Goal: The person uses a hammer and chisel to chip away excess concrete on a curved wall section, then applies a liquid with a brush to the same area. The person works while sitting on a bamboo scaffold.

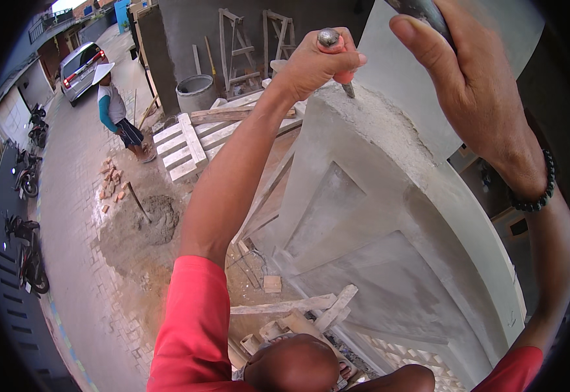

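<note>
Left hand (314, 62) clenched around a steel chisel with red grip (336, 51), tip down on the rough top edge of the grey rendered concrete wall (376, 124). Chisel struck end pokes out above the fist; tip meets the crumbly cement just right of the knuckles.

Right hand (474, 85) raised well above and to the right of the chisel, closed on a dark metal tool handle (422, 10). Tool cut off by the top edge, so its head is not visible; can't tell what kind it is. Black bead bracelet (536, 189) on that wrist. Both sleeves red.

Hidden/unclear: chisel shank mostly buried in the fist. Far side of the wall is dark, hard to read.

Below, well apart: person in a white hat (115, 108) standing by a grey mortar pile (154, 219) with loose red bricks (112, 183) beside it. Stacked timber planks (200, 134), grey round tub (195, 91), silver car (79, 68), parked motorbikes (27, 176) along the left. No readable labels or signs.
</note>
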### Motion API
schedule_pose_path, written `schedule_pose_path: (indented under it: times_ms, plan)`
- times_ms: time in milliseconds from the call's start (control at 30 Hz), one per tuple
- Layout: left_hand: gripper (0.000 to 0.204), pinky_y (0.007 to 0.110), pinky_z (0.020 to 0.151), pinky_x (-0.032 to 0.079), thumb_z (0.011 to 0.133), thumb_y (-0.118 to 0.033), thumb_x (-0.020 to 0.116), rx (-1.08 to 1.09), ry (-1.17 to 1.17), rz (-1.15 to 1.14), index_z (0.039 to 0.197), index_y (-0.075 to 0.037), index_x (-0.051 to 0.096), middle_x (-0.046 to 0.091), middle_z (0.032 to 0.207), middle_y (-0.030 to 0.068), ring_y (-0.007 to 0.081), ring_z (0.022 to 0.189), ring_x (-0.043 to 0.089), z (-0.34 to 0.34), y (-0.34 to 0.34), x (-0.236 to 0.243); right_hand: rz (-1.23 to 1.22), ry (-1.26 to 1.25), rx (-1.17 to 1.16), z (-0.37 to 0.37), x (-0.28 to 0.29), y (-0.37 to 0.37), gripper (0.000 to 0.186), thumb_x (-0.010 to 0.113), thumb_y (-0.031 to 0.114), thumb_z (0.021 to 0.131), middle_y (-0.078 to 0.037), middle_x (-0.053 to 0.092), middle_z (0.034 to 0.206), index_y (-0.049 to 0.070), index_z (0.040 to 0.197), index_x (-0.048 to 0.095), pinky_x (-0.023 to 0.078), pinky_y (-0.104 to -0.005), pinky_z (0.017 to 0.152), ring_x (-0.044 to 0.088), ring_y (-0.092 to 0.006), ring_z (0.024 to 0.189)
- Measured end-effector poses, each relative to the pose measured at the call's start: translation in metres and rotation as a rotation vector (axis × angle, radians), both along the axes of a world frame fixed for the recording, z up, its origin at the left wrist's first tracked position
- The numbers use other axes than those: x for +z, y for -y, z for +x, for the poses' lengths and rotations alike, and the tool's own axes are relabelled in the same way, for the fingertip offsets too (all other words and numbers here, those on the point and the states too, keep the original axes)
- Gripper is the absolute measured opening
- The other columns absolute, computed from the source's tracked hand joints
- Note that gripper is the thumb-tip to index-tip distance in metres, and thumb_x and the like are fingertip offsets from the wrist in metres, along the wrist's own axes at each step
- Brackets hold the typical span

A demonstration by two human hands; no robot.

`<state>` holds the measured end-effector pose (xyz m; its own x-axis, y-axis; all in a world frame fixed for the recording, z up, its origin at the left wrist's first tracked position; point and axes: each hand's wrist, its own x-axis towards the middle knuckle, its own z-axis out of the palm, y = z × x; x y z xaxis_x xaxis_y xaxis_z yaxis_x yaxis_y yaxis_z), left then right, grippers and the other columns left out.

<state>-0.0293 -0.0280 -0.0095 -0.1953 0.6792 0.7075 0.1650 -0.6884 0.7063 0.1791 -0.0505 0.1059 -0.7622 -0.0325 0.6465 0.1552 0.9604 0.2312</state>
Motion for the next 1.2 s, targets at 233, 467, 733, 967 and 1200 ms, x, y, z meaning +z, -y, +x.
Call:
schedule_pose_path:
  times_ms: [233,467,733,967,1200]
  plan:
    - [0.015,0.024,0.054,0.045,0.079,-0.017,0.072,-0.037,0.153,0.045,0.071,-0.008,0.061,0.057,0.061,-0.0001,0.0081,0.056,0.052,0.006,-0.009,-0.003,-0.078,0.211,-0.384,0.015,-0.001,0.007,0.038,0.046,0.037,0.097,-0.018,0.055,0.066,0.001,0.091,0.057,0.040,-0.0427,0.058,0.053,-0.0298,0.059]
    - [0.009,0.027,0.058,0.047,0.078,-0.014,0.072,-0.031,0.216,0.095,0.080,-0.008,0.065,0.059,0.067,0.0005,0.0098,0.058,0.054,-0.003,-0.015,-0.004,-0.079,0.211,-0.403,0.014,-0.010,-0.009,0.038,0.047,0.036,0.096,-0.019,0.052,0.060,-0.001,0.089,0.055,0.038,-0.0436,0.056,0.049,-0.0313,0.054]
    - [0.018,0.034,0.070,0.047,0.083,-0.004,0.064,-0.065,0.179,0.068,0.072,-0.007,0.050,0.054,0.069,0.0042,0.0186,0.073,0.057,-0.005,0.013,0.008,-0.161,0.166,-0.377,0.044,0.002,-0.018,0.046,0.047,0.050,0.095,-0.007,0.047,0.057,0.005,0.087,0.057,0.034,-0.0323,0.047,0.042,-0.0158,0.049]
    - [0.017,0.029,0.066,0.047,0.081,-0.008,0.067,-0.007,0.126,-0.022,0.073,-0.007,0.053,0.057,0.074,0.0034,0.0145,0.072,0.057,0.006,0.008,-0.001,-0.077,0.054,-0.180,0.044,0.001,-0.016,0.046,0.049,0.049,0.094,-0.006,0.045,0.057,0.005,0.087,0.057,0.032,-0.0311,0.047,0.040,-0.0148,0.049]
    - [0.017,0.024,0.056,0.042,0.078,-0.016,0.072,-0.054,0.158,0.025,0.072,-0.008,0.058,0.057,0.066,-0.0001,0.0079,0.059,0.051,0.018,0.003,-0.003,0.044,-0.015,0.064,0.028,-0.001,-0.001,0.043,0.050,0.045,0.095,-0.010,0.047,0.056,0.003,0.086,0.056,0.033,-0.0329,0.047,0.043,-0.0203,0.046]
